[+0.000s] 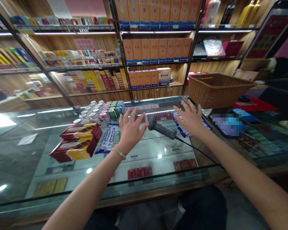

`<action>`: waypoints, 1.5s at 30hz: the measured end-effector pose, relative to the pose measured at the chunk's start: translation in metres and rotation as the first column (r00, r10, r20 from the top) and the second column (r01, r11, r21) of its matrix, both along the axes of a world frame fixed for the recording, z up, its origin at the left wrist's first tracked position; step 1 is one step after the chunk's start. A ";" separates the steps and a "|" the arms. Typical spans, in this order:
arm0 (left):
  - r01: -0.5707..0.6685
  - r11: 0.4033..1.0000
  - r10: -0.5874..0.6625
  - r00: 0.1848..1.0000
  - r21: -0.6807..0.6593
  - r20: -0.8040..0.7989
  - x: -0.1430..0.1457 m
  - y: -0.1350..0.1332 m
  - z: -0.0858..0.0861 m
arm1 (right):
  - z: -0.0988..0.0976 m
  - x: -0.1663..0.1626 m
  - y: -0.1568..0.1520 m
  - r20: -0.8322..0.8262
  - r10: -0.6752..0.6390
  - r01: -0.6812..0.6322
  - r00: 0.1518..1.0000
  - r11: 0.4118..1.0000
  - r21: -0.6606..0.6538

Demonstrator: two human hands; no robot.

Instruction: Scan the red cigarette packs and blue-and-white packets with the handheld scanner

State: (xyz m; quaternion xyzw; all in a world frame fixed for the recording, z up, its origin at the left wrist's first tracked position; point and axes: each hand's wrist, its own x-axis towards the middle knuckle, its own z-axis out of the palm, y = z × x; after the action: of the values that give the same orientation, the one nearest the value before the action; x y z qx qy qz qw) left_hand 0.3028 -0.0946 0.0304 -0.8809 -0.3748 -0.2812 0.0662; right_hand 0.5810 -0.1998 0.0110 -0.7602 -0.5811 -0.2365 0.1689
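Fingers spread, my left hand (132, 129) hovers over the glass counter between some blue-and-white wrapped bars (108, 137) and a barcode scanner (162, 127). Nothing is in it. My right hand (190, 118) is also open, with its fingers apart, over more blue-wrapped packets (180, 124) that it partly hides. The dark grey scanner lies on the glass between both hands, its black cable (199, 148) running to the lower right under my right forearm. Left of the bars are stacks of red-and-yellow packets (80, 143). Behind them several small canister-like packs (100, 111) stand in rows.
The glass counter (144, 159) shows boxes inside it. A wicker basket (218, 91) stands at the right back, near a tablet-like screen (227, 123) with a blurred display. Shelves (156, 62) of orange boxes and small packs line the back wall. A white paper (27, 139) lies at left.
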 end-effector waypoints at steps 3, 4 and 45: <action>0.024 1.000 -0.024 1.000 -0.006 0.004 0.018 -0.001 0.001 | 0.001 0.023 -0.011 0.025 -0.046 0.047 0.999 0.998 -0.030; 0.034 0.999 -0.034 0.999 -0.008 0.005 0.024 -0.002 0.000 | 0.001 0.029 -0.014 0.031 -0.060 0.061 0.998 0.997 -0.036; 0.137 0.986 -0.156 0.952 -0.090 -0.263 0.173 -0.010 -0.012 | -0.029 0.151 -0.028 0.044 -0.025 0.034 0.999 0.975 -0.222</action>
State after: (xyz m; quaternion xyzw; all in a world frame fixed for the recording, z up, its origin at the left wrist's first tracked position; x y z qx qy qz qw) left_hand 0.4758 -0.1048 0.0182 -0.9381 -0.3056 -0.1499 0.0642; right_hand 0.7321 -0.2278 -0.0183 -0.7777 -0.5960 -0.1882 0.0673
